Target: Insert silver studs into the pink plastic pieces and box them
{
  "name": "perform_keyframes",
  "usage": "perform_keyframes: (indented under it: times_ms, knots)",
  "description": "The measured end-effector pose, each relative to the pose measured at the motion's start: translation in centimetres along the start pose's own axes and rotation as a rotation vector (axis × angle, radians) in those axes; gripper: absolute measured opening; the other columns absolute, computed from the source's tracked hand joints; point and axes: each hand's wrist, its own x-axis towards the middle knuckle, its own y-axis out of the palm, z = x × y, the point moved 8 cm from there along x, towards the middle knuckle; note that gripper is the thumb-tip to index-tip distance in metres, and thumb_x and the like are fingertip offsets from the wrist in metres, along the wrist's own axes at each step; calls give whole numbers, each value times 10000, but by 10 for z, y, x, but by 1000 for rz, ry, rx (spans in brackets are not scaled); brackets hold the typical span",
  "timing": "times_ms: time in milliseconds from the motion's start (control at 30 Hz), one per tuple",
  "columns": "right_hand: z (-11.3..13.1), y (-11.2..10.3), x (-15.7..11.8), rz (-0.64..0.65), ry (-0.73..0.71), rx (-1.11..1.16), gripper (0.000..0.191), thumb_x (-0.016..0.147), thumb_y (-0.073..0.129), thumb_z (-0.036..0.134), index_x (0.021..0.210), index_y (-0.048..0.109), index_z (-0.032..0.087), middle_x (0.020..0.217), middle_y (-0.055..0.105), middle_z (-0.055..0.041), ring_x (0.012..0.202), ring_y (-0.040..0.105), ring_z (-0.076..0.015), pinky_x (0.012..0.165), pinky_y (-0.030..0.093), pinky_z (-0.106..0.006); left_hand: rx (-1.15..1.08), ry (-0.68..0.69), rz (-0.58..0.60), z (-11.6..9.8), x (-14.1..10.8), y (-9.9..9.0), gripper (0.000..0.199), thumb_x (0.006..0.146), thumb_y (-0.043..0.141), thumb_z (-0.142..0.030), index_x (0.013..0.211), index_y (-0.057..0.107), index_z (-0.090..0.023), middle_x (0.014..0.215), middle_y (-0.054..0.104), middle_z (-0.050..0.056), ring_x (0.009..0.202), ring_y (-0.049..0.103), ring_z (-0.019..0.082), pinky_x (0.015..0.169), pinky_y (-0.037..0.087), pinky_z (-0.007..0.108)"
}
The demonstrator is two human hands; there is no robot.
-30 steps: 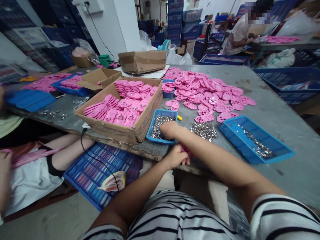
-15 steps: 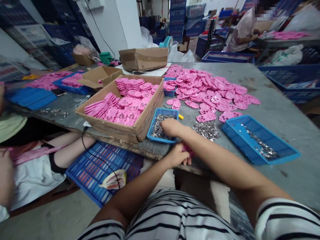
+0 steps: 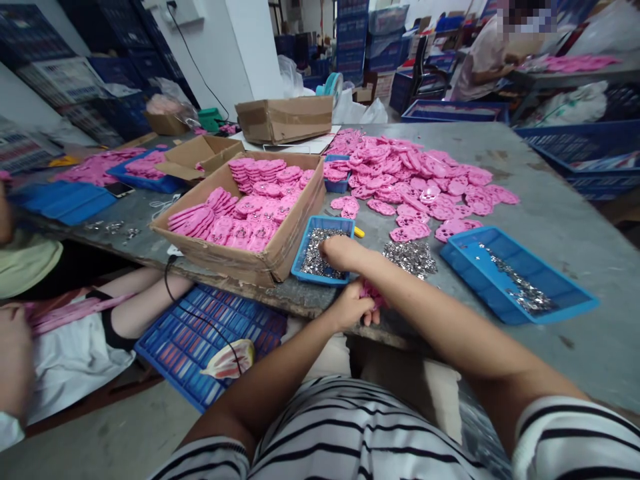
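Observation:
My left hand [image 3: 354, 307] is closed around a flat pink piece [image 3: 373, 293] at the table's front edge, partly under my right forearm. Over the small blue tray [image 3: 299, 273], my right hand [image 3: 341, 254] reaches down with its fingers bent together among small shiny metal parts [image 3: 314, 256]. Its fingertips are hidden, so what they pinch does not show. A loose heap of similar metal parts [image 3: 411, 259] lies on the table right of that hand. Behind it spreads a big pile of flat pink pieces [image 3: 410, 167] with cut-out holes.
Left of the tray stands a cardboard box [image 3: 240, 265] with stacked pink pieces. A larger blue tray [image 3: 470, 283] holding metal parts sits at the right. A yellow object [image 3: 359, 232] lies by the small tray. Another person [image 3: 75, 340] sits at the left; a co-worker [image 3: 480, 67] is farther back.
Both of my hands stay almost in place, the right one still in the small tray. The whole view has shifted slightly. The seated person's hand at the left has moved a little.

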Motion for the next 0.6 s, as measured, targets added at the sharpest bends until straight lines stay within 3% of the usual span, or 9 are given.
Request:
perform_keyframes:
  times_ms: [133,233,400,500,600]
  knots:
    - [-7,-10,-4,-65,17,51,281,836,483,83,978,723,116,1018,736,-169,971,686,-245,749,475,-266,-2,-2,-5,0,-1,-1,363,594,546,-238,927,413,-184,643,598,-59,387,513,77,337,355,188]
    - [-25,-18,-20,-207,39,189,220,843,508,115,937,703,150,941,747,-103,884,678,-190,719,452,-242,-43,0,-21,1,-2,-2,352,610,553,-245,926,408,-188,685,625,-41,410,534,72,356,357,175]
    - [-83,-5,-89,-667,119,783,51,753,626,183,705,640,192,676,689,-8,604,592,-146,580,435,-255,-89,13,-48,0,-4,-4,357,682,640,-332,928,428,-182,685,629,-28,456,555,81,389,381,184]
    - [-102,13,-136,-872,158,958,57,740,649,247,696,647,211,708,695,-20,624,603,-161,586,460,-284,-87,-21,-56,0,-5,-2,419,695,692,-434,928,468,-168,662,611,-31,449,538,72,387,363,183]
    - [-106,17,-171,-1071,163,990,62,741,664,252,684,653,230,760,702,-31,697,631,-178,623,486,-306,-94,-47,-60,-2,-4,3,463,675,718,-478,928,507,-152,688,633,-10,433,524,60,360,317,176]
